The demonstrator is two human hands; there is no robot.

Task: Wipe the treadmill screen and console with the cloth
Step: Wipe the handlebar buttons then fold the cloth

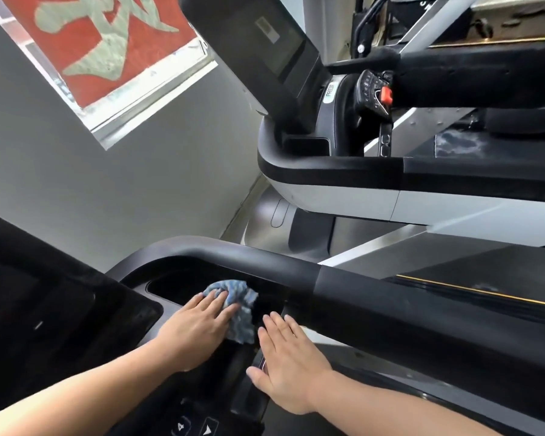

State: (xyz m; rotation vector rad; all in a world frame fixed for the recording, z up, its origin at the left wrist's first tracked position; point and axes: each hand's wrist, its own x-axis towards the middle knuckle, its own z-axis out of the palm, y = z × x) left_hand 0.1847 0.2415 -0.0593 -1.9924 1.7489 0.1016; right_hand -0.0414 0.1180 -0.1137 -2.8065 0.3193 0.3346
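A crumpled blue cloth (239,306) lies on the black treadmill console (183,289), beside a recessed tray. My left hand (195,328) presses flat on the cloth with straight fingers, covering its lower left part. My right hand (287,357) rests flat on the console just right of the cloth, fingers straight, holding nothing. The dark treadmill screen (44,313) fills the lower left of the view. Console buttons (195,427) show at the bottom edge between my forearms.
A black handrail (296,272) curves over the console on the far side. A second treadmill (343,171) with its own screen (265,45) and a red safety clip (386,95) stands beyond. A grey wall (107,184) with a red poster (107,42) is on the left.
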